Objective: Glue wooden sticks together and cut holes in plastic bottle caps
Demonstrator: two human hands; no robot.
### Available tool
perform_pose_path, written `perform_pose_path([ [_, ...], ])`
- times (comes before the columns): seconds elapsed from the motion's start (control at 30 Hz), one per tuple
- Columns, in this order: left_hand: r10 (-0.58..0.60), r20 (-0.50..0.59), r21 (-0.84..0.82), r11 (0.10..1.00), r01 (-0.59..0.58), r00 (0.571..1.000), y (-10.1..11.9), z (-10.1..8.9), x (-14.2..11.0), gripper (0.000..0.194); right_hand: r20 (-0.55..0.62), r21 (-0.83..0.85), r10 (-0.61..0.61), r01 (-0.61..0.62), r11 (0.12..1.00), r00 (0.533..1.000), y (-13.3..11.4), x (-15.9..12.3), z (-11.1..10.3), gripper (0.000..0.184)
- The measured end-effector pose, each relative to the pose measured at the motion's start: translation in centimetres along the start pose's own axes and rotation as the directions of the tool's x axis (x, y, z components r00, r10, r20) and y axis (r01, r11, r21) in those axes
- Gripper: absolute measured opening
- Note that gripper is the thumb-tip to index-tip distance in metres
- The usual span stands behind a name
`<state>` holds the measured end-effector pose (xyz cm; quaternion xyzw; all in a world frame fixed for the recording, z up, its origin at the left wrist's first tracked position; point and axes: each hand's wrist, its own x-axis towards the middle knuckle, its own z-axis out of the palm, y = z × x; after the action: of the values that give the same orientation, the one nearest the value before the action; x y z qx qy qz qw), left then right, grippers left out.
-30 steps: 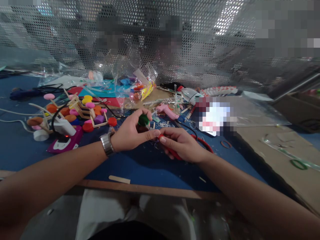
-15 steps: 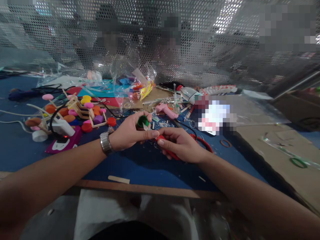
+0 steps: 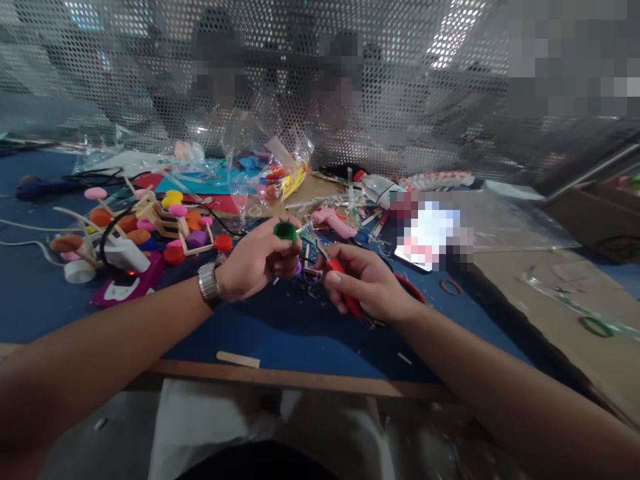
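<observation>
My left hand (image 3: 263, 257), with a metal watch on its wrist, is closed on a green bottle cap (image 3: 285, 232), its hollow side turned up. My right hand (image 3: 363, 280) grips a pair of red-handled scissors (image 3: 345, 287). Their metal blades point up and to the left, a short way to the right of the cap and apart from it. Part of the handles is hidden by my palm. Just beyond my hands lies a pink glue gun (image 3: 334, 221) among small scraps.
Left of my hands are a stick model with coloured pieces (image 3: 175, 223), red caps (image 3: 223, 243) and a purple power strip (image 3: 127, 283) with a white plug. A phone (image 3: 423, 243) and a plastic bottle (image 3: 377, 189) lie to the right. A wooden stick (image 3: 238, 360) rests near the front edge.
The scissors' blades have come out of the green cap, and my hands have moved apart. My left hand has turned the cap slightly, raising it a little.
</observation>
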<state>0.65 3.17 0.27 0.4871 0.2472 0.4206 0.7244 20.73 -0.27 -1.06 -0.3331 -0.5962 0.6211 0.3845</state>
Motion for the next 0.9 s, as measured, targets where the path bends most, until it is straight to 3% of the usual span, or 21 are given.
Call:
perform_pose_path([
  [0.27, -0.124, 0.033, -0.046, 0.991, 0.125, 0.992, 0.28, 0.06, -0.23, 0.023, 0.019, 0.093, 0.014, -0.016, 0.996, 1.0, -0.28, 0.07, -0.01, 0.045],
  [0.53, -0.111, 0.014, -0.058, 0.992, 0.111, 0.994, -0.08, 0.17, -0.27, 0.025, 0.145, 0.132, 0.121, -0.141, 0.981, 0.982, 0.16, -0.06, -0.44, 0.05],
  [0.9, -0.093, 0.051, 0.039, 0.995, 0.091, 0.994, -0.24, 0.19, -0.35, 0.035, 0.147, 0.098, 0.132, -0.148, 0.984, 0.98, -0.42, -0.36, -0.09, 0.05],
])
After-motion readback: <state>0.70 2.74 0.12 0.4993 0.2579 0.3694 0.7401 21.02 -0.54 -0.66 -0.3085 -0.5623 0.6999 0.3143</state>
